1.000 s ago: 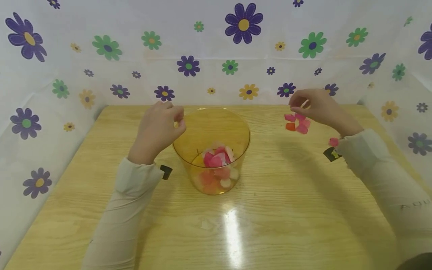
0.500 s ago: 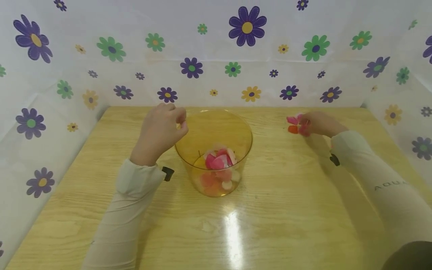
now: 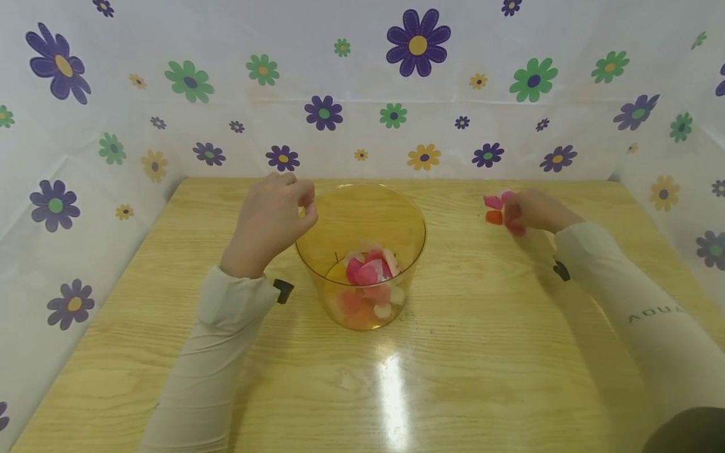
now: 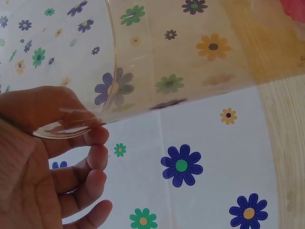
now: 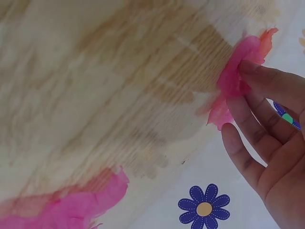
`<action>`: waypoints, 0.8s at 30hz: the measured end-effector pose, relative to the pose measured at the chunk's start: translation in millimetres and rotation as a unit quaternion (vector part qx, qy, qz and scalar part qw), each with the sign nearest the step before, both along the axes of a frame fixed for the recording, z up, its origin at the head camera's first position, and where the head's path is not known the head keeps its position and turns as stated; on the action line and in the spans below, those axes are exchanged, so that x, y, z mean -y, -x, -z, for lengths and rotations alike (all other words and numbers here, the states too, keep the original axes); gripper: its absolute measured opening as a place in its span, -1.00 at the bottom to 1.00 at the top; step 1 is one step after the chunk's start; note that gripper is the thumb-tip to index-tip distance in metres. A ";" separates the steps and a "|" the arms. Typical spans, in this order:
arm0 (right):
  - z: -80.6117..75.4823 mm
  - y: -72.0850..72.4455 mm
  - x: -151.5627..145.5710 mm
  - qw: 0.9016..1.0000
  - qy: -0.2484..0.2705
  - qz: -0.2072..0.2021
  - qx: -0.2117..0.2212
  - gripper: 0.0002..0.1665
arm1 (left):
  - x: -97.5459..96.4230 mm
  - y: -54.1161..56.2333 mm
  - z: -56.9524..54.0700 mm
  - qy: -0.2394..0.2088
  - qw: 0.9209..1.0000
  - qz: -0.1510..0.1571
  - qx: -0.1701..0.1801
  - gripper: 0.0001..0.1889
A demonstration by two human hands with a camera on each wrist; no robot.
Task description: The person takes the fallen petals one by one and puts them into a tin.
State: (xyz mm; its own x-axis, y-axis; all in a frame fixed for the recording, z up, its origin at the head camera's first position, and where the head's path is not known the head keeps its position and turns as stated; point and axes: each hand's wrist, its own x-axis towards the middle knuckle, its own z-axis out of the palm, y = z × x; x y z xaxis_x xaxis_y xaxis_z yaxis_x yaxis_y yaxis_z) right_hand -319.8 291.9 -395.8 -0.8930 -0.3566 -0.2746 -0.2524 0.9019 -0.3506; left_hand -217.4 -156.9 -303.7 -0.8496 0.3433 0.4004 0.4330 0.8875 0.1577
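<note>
A see-through amber plastic bowl (image 3: 317,277) with tall sides stands mid-table, a heap of pink and pale flower petals (image 3: 368,270) inside it. My left hand (image 3: 272,220) pinches the bowl's rim on its left side; the left wrist view has the rim between thumb and forefinger. Out at the back right, my right hand (image 3: 538,209) pinches a pink petal (image 5: 238,69) between thumb and fingertips, low at the table. Beside those fingers lie an orange-red petal (image 3: 494,217) and a pink petal (image 3: 493,201).
Another pink petal (image 5: 71,210) shows at the lower left of the right wrist view. A white sheet (image 3: 340,75) printed with flowers walls the back and both sides of the wooden table (image 3: 464,377). Dark wrist pieces (image 3: 283,290) stick out under the sleeves.
My right hand has come down from above the petals to table level and taken a pink petal between its fingers. The left hand keeps its hold on the rim. The head view has shifted slightly.
</note>
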 end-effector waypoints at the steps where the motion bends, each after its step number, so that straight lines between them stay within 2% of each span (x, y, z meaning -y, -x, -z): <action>1: 0.2 -0.3 -0.4 1.000 0.000 -0.001 0.002 -0.87 | 0.0 0.0 0.1 0.000 1.000 0.000 0.000 -0.91; 7: -1.6 -3.6 -3.1 1.000 -0.013 -0.002 0.008 -0.87 | 0.0 -0.7 0.6 0.001 1.000 0.000 -0.001 -0.90; 12: -6.5 -8.1 -4.9 0.999 -0.005 0.019 0.035 -0.64 | 0.0 -1.5 0.0 0.000 1.000 0.001 -0.001 -0.90; 15: -6.8 -9.7 -6.1 0.998 0.005 0.029 0.054 -0.61 | 0.2 -1.4 -0.3 -0.001 1.000 0.001 0.000 -0.90; 18: -3.6 -9.2 -7.5 0.998 0.006 0.027 0.053 -0.65 | 0.4 -0.9 -0.1 0.001 1.000 0.000 0.000 -0.91; 24: -0.6 -8.9 -7.6 1.000 -0.003 0.004 0.023 -0.73 | -0.3 0.3 0.7 0.008 1.000 0.000 -0.006 -0.90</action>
